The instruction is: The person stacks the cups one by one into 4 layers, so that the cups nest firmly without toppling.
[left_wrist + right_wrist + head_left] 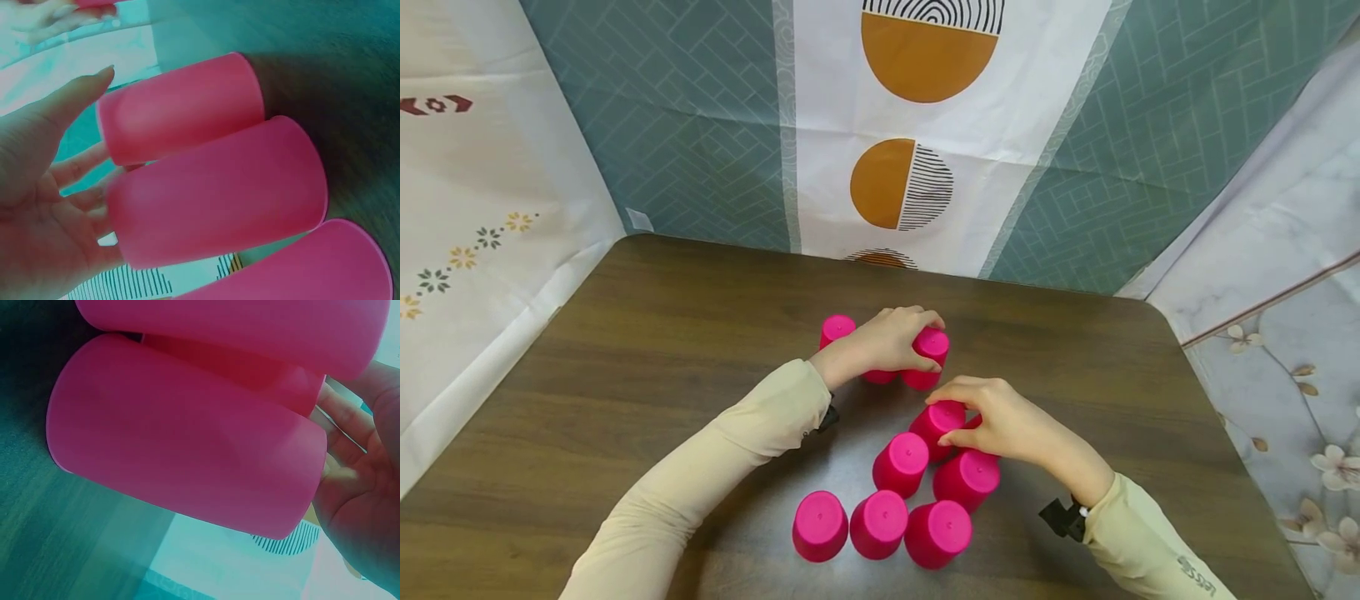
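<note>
Bright pink cups (938,537) are standing upside down on a brown table (625,350). Towards the back, the person's left hand (891,342) is curling thumb and fingers round the top of the back cup (931,343); two more are standing to its left, one mostly hidden by that hand. Nearer, the right hand (1003,417) is gripping the middle cup (942,421) between thumb and fingers, partly covering a neighbour. Two cups are sitting just in front, and three are forming a row nearest me. Patterned cloth (1037,83) is hanging behind.
</note>
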The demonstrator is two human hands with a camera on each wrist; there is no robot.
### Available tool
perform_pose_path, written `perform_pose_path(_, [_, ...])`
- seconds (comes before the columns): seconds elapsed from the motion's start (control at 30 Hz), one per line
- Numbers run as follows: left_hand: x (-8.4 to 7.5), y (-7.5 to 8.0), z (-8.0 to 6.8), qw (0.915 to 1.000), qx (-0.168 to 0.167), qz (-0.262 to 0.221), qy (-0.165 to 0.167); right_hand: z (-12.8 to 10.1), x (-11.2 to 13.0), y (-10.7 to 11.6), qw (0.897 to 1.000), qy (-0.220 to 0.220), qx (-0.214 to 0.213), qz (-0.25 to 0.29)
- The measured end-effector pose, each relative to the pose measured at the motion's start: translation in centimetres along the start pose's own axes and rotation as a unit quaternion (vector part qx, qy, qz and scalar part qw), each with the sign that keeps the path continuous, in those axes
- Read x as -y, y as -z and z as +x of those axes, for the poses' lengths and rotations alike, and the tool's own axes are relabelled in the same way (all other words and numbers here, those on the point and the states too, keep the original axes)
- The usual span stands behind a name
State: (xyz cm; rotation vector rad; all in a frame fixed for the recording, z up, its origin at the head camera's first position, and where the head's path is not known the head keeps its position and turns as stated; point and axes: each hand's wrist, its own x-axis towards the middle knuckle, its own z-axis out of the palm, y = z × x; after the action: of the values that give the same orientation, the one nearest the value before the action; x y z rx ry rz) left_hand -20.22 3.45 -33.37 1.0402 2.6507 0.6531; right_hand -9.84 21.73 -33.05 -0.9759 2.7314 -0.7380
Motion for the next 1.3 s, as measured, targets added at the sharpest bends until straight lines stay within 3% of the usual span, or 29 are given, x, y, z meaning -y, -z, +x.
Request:
perform_pose_path(0.2, [0.1, 0.9, -1.1, 0.9996, -0.022, -0.009, -0.017, 0.2, 0.0, 0.1, 1.000, 0.005, 0.006, -0.016])
perform_pose_path(0.33, [-0.2, 1.3, -2.7, 0.9968, -0.066, -0.015, -0.043, 0.4, 0.1, 0.2, 0.999, 0.008, 0.018, -0.028])
perform_pose_path(0.53, [-1.1, 0.6, -6.0, 0.9802, -0.154, -0.010, -0.125, 0.5, 0.5, 0.6, 0.997, 0.016, 0.022, -0.069])
perform_pose_path(0.73, [-1.1, -1.0, -9.4, 0.9687, -0.184, -0.041, -0.162, 0.5, 0.5, 0.8, 0.993, 0.017, -0.013, -0.114])
perform_pose_path(0.83, [-1.3, -1.8, -10.8, 0.9646, -0.177, -0.054, -0.188, 0.5, 0.3, 1.2, 0.991, 0.024, -0.041, -0.122])
perform_pose_path(0.93, [-1.6, -2.4, -11.7, 0.9658, -0.148, -0.057, -0.206, 0.4, 0.2, 2.0, 0.989, 0.033, -0.058, -0.130])
perform_pose_path(1.13, [-1.8, -3.4, -12.6, 0.9767, -0.078, -0.042, -0.196, 0.8, -0.1, 3.5, 0.990, 0.034, -0.070, -0.121])
perform_pose_path(1.3, [-1.4, -3.9, -12.9, 0.9774, -0.035, -0.059, -0.200, 1.4, -1.1, 4.8, 0.994, 0.024, -0.073, -0.080])
